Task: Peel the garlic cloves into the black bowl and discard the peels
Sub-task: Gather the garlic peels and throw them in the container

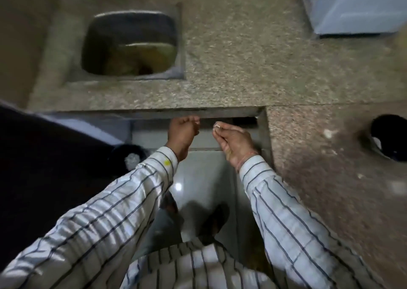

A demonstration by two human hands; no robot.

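My speckled brown granite L-shaped counter [242, 68] carries a sunken steel sink [130, 44] at eleven o'clock, a pale blue box [352, 7] at one, a black bowl [389, 138] at three.

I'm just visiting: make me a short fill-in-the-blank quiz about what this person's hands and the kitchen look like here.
1. The right hand pinches a small pale piece, likely garlic, between its ____.
2. The sink is set into the speckled ____.
3. The black bowl sits on the counter to the person's ____.
4. Both sleeves are ____.

Missing words: fingertips; counter; right; striped
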